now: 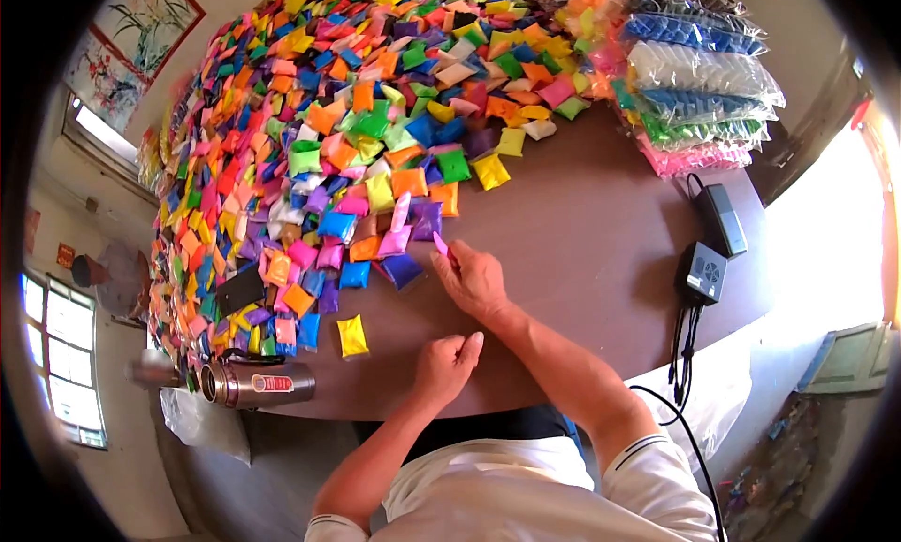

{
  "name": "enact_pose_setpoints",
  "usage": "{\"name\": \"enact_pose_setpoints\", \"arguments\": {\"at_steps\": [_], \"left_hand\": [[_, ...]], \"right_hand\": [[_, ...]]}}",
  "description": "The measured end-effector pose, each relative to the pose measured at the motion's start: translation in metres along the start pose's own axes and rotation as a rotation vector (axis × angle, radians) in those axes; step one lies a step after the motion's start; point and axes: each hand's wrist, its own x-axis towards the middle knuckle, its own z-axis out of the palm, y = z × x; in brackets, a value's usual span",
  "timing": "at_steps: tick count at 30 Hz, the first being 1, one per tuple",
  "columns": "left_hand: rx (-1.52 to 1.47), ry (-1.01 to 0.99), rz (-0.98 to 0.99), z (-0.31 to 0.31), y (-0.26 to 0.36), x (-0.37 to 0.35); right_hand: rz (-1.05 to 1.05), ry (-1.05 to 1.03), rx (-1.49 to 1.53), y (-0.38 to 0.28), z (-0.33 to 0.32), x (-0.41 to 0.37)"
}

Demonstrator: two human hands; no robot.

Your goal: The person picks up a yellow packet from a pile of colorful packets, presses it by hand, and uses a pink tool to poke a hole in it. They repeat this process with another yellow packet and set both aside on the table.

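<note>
My right hand (472, 279) reaches to the near edge of the pile, its fingers closed around a small pink packet (440, 245) whose tip sticks out past them. Closer to my body, my left hand (446, 368) is curled with the thumb on top; what lies inside it, if anything, is hidden. Beside the right hand lie a purple packet (426, 220), a dark blue packet (403, 271) and a pink packet (394, 241). A single yellow packet (353, 336) rests on the brown table (582, 251), left of my left hand.
A huge heap of colourful packets (310, 101) covers the table's left and far side. Bagged stacks (699, 82) stand at the back right. A black adapter (719, 220) and a boxy device (701, 273) with cables sit right. A steel thermos (258, 383) lies front left.
</note>
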Motion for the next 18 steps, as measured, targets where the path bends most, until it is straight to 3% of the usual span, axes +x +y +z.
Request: {"name": "enact_pose_setpoints", "arguments": {"at_steps": [2,3,14,17,18], "left_hand": [[0.459,0.337,0.235,0.024,-0.014,0.012],[0.551,0.404,0.267,0.034,-0.010,0.013],[0.663,0.325,0.342,0.040,-0.013,0.012],[0.632,0.352,0.382,0.042,-0.013,0.015],[0.644,0.350,0.366,0.042,-0.011,0.015]], "right_hand": [[0.055,0.011,0.051,0.001,0.000,0.001],[0.065,0.023,0.064,0.001,0.000,0.002],[0.096,0.184,0.110,0.002,0.006,0.006],[0.192,0.216,0.033,0.006,0.002,0.012],[0.193,0.324,0.007,0.010,-0.001,0.021]]}}
